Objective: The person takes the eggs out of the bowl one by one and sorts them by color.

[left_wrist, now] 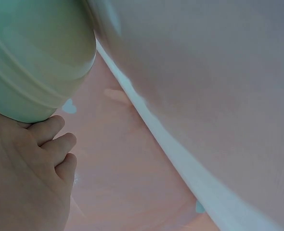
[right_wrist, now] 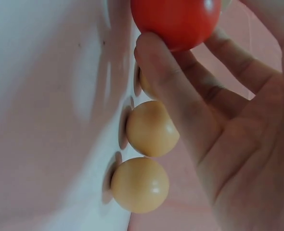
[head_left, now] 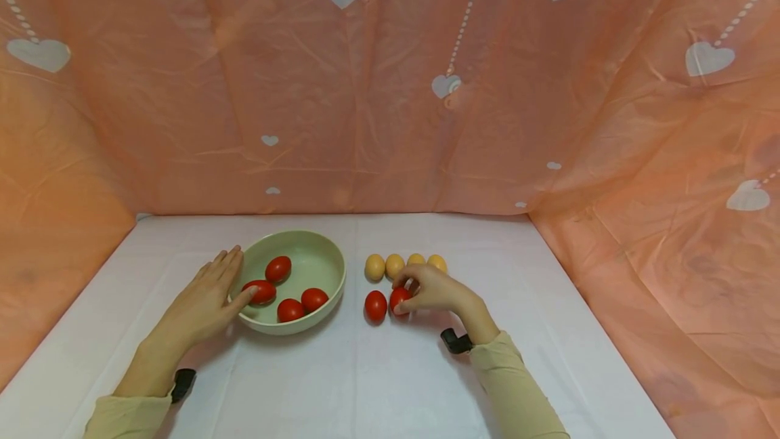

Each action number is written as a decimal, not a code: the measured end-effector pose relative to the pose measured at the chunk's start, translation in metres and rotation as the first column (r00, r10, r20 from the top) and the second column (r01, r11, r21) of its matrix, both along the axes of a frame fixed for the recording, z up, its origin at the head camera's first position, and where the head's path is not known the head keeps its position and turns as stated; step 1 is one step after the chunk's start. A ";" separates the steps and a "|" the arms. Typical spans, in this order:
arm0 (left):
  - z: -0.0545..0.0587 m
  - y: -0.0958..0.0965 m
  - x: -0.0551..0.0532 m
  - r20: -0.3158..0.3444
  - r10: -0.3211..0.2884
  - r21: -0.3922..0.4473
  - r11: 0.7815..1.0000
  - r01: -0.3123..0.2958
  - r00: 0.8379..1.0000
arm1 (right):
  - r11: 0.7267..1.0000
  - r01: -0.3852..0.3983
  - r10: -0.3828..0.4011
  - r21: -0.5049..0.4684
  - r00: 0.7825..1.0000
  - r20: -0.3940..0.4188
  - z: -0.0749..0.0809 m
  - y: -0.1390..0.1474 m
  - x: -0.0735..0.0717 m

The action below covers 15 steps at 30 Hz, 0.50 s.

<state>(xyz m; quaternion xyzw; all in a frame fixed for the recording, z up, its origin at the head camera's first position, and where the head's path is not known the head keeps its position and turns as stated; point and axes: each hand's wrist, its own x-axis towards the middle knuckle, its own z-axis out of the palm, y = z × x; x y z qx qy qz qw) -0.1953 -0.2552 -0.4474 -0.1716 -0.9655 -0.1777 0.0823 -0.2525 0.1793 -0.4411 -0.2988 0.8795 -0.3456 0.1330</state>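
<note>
My left hand [head_left: 207, 293] holds the left side of a pale green bowl [head_left: 286, 328], its thumb over the rim and its fingers along the outside wall. In the left wrist view, that hand's fingertips [left_wrist: 50, 127] lie against the bowl's outer wall. Several glossy red eggs [head_left: 278, 269] are inside the bowl. My right hand [head_left: 435, 288] pinches another red egg [right_wrist: 175, 21] between thumb and fingers, close over the white cloth. Just left of it, a single red egg [head_left: 376, 307] lies on the cloth.
Behind the right hand, several yellow eggs [head_left: 374, 267] stand in a row, partly covered by that hand. A white cloth [head_left: 292, 385] covers the table. Orange sheeting [head_left: 359, 120] with pale hearts encloses the back and both sides.
</note>
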 end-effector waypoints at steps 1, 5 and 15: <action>0.000 0.000 0.000 0.000 0.000 -0.001 1.000 0.000 1.000 | 1.000 -0.001 0.001 0.004 1.000 0.001 -0.001 0.000 0.000; 0.002 0.000 0.001 0.004 0.001 -0.003 1.000 -0.001 1.000 | 1.000 0.008 -0.008 0.018 1.000 0.007 -0.001 -0.001 0.001; 0.002 0.000 0.001 0.016 0.001 0.000 1.000 -0.001 1.000 | 0.999 0.022 -0.022 0.030 1.000 0.000 -0.001 -0.004 0.003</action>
